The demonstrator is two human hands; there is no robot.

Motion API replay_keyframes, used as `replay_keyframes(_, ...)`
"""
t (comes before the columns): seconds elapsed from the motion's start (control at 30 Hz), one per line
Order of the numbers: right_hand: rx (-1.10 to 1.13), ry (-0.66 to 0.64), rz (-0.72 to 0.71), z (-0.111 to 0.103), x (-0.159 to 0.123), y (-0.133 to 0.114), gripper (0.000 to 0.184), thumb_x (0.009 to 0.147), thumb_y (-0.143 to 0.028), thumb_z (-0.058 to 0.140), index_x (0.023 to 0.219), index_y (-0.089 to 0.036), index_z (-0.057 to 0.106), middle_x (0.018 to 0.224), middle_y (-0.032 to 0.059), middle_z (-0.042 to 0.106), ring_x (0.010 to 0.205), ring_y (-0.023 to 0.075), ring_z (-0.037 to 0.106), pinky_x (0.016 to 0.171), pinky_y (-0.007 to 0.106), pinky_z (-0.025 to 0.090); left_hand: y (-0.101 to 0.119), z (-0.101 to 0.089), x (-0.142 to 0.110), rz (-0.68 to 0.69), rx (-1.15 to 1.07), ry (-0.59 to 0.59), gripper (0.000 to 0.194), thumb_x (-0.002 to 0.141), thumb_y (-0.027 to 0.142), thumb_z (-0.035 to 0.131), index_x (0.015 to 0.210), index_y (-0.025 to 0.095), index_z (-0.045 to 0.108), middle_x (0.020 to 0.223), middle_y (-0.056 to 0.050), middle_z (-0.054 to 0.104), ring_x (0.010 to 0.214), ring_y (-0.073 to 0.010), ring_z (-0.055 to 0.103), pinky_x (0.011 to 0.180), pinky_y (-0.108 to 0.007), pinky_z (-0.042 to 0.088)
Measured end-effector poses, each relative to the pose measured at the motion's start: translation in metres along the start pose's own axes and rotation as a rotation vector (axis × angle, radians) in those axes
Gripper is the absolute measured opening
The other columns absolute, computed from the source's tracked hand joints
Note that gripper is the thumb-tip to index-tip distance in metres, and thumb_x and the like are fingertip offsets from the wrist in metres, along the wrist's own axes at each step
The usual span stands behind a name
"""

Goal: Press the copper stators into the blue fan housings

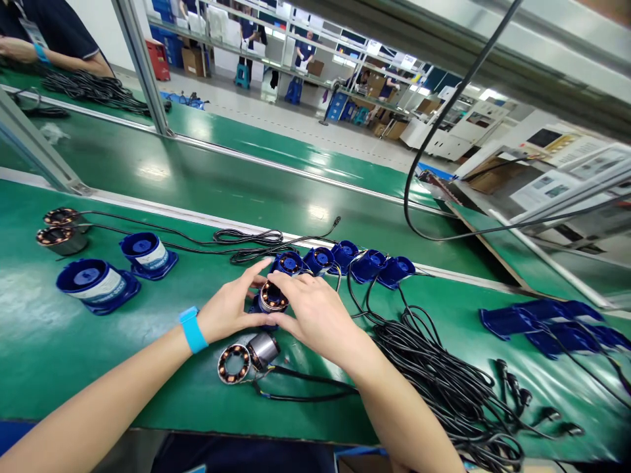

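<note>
One long green worktop point(162, 394) fills the scene, a darker green lane point(221, 171) running behind it beyond a pale metal rail. Across that lane, at upper left, a co-worker point(54, 33) leans in beside a heap of dark cable point(89, 89). Back on the near side, a big tangle of black cables point(428, 361) sprawls to the right of the person's forearms.

And here are the hands, side by side at the centre! Left hand point(229, 305), a bright blue band point(194, 328) on its wrist, comes in from one side; right hand point(313, 309) arches over from the other. Each grip is closed round the same copper-wound ring point(273, 299) — thumbs nearly meeting at its near side — with blue plastic showing right by it. Whether the ring sits inside that blue part cannot be told; the fingers cover too much.

Blue housings next: five stand in a row point(345, 256) just past the fingers, two labelled ones point(93, 286) wait well to the left, and a cluster point(542, 325) lies on its side at far right. Smaller again, two wound cores point(69, 243) rest at far left, and another pair point(234, 363) touches just below the wrists — one face up, one tipped over. Smallest of all, black plugs point(513, 387) dot the right-hand end.
</note>
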State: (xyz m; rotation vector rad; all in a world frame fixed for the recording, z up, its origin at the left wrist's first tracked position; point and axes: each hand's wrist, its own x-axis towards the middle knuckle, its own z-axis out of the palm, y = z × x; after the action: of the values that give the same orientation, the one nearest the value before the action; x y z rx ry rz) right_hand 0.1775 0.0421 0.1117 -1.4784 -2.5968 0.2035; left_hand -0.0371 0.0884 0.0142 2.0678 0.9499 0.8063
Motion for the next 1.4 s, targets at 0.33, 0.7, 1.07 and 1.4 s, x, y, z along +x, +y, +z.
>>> replay_keyframes(0.33, -0.027, 0.151, 0.064, 0.061, -0.001, -0.001, 0.058, 0.085, -0.057, 0.079, 0.125, -0.015, 0.068, 0.134, 0.0120, 0.067, 0.110, 0.0314, 0.067, 0.093, 0.046, 0.058, 0.017, 0.011, -0.096, 0.048, 0.268, -0.112, 0.067, 0.083, 0.057, 0.076, 0.138, 0.032, 0.047, 0.131, -0.006, 0.062, 0.115, -0.0234, 0.066, 0.097, -0.036, 0.058)
replay_keyframes(0.7, 0.004, 0.441, 0.028, 0.064, -0.038, 0.030, 0.040, 0.082, -0.039, 0.081, 0.108, -0.011, 0.070, 0.114, 0.0149, 0.073, 0.093, 0.0258, 0.071, 0.082, 0.038, 0.061, 0.011, -0.002, -0.134, -0.013, 0.205, -0.009, 0.093, 0.074, 0.085, 0.060, 0.150, 0.037, 0.038, 0.135, -0.008, 0.063, 0.115, -0.0292, 0.068, 0.095, -0.040, 0.060)
replay_keyframes(1.07, -0.225, 0.096, -0.422, 0.074, -0.042, -0.032, 0.039, 0.098, -0.011, 0.050, 0.136, -0.010, 0.058, 0.128, 0.0165, 0.067, 0.113, 0.0283, 0.063, 0.095, 0.044, 0.054, -0.025, -0.145, -0.052, -0.254, 1.033, 0.428, 0.063, 0.095, 0.055, 0.052, 0.144, 0.016, 0.053, 0.149, -0.014, 0.054, 0.153, -0.0470, 0.024, 0.119, -0.078, 0.007)
replay_keyframes(1.4, 0.572, 0.448, -0.186, 0.064, -0.042, 0.002, 0.053, 0.094, -0.038, 0.073, 0.140, -0.020, 0.053, 0.132, 0.0113, 0.066, 0.124, 0.0197, 0.063, 0.110, 0.033, 0.053, 0.002, -0.070, -0.053, -0.038, 0.646, 0.055, 0.047, 0.101, 0.050, 0.046, 0.142, 0.031, 0.058, 0.105, -0.007, 0.072, 0.099, -0.0256, 0.067, 0.089, -0.041, 0.057)
